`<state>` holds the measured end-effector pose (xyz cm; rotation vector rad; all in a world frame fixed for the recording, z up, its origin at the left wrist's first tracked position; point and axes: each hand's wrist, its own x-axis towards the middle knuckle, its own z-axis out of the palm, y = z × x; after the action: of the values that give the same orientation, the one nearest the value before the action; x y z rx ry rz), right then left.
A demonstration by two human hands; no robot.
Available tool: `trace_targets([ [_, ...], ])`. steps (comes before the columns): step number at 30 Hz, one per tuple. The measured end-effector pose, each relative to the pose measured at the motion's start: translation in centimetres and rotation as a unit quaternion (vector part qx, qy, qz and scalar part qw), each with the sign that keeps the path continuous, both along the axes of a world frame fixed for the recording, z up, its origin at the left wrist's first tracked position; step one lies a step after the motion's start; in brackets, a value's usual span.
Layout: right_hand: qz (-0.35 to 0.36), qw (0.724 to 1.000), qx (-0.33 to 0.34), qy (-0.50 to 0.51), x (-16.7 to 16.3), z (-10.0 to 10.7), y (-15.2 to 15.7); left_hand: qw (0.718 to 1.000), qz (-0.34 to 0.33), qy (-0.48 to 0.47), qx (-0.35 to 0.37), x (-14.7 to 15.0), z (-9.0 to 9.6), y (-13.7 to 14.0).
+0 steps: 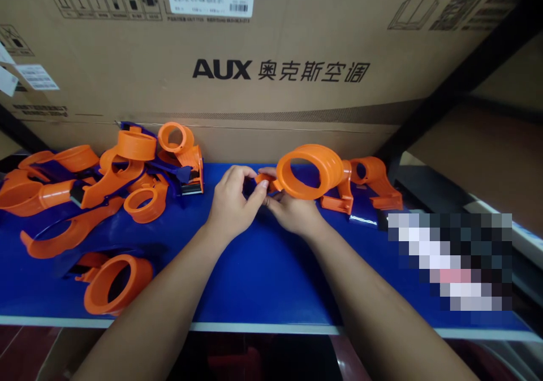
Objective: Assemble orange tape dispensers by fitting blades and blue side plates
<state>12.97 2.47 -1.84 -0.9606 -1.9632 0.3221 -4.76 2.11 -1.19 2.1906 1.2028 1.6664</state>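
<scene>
An orange tape dispenser (332, 168) was held in hand over a blue tabletop (271, 279).
Its broad, hollow ring stood tilted on edge, opening toward the camera, its small tab partly hidden.

From the head; forward, downward; tabletop (271, 290) near

The dispenser (331, 170) partly hides the right hand (298, 213), apparently.

Blue surface (271, 285) backed by a large carton (297, 35)
The far carton, printed AUX, is flanked by dark posts (449, 78) left and right; reddish floor (19, 344) is glimpsed below the white near edge (267, 329).
</scene>
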Motion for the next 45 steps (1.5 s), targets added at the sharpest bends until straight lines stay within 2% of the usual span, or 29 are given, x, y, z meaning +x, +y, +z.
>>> trace_targets([
  [10,0.005,0.997,0.046,-0.068,0.1,0.0,0.5,0.997,0.047,-0.007,-0.064,0.4,-0.3,0.1],
  [16,0.049,0.995,0.021,-0.087,-0.1,0.3,0.4,0.997,0.066,-0.003,-0.04,0.7,-0.5,0.2],
  [22,0.055,0.99,0.07,-0.106,0.2,0.0,0.6,0.997,0.068,-0.005,-0.025,0.7,-0.7,0.3],
  [30,0.03,0.996,0.024,-0.078,1.0,0.4,0.8,0.998,0.018,-0.033,-0.056,0.8,-1.2,0.4],
  [35,0.025,0.997,-0.005,-0.072,0.9,0.6,0.7,0.996,0.058,-0.056,-0.049,0.7,-1.2,0.6],
  [38,0.021,0.998,-0.022,-0.062,1.0,0.6,0.7,0.988,0.064,-0.099,-0.096,0.6,-1.1,1.0],
  [43,0.014,0.997,-0.049,-0.059,1.4,0.4,1.0,0.95,-0.016,-0.209,-0.229,0.3,-0.8,1.6],
  [45,0.0,0.996,-0.053,-0.065,1.6,0.3,1.1,0.941,-0.022,-0.232,-0.246,-0.3,-0.6,2.0],
])
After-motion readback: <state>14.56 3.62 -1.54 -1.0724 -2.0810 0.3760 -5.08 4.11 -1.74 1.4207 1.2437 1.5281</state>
